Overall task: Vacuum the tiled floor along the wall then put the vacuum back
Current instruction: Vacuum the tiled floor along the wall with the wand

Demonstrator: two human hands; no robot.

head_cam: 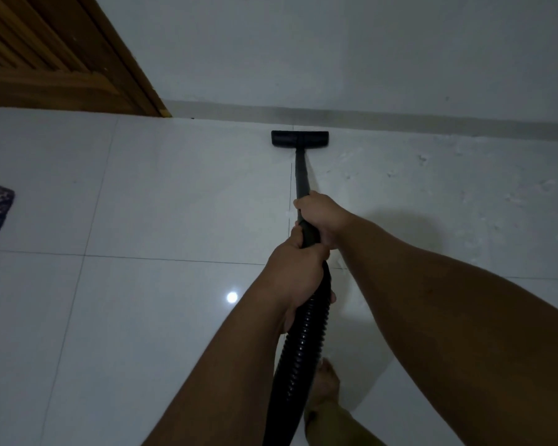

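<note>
No readable text, labels, brand marks or nos. anywhere in frame. Dim, soft view; if the black vacuum wand (302,175) or its floor head (300,139), upper centre, carry any marking, it can't be made out.

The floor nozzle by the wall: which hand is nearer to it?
Right. The right hand grips the wand farther up toward the floor nozzle; the left hand grips behind it, where the ribbed hose starts.
</note>
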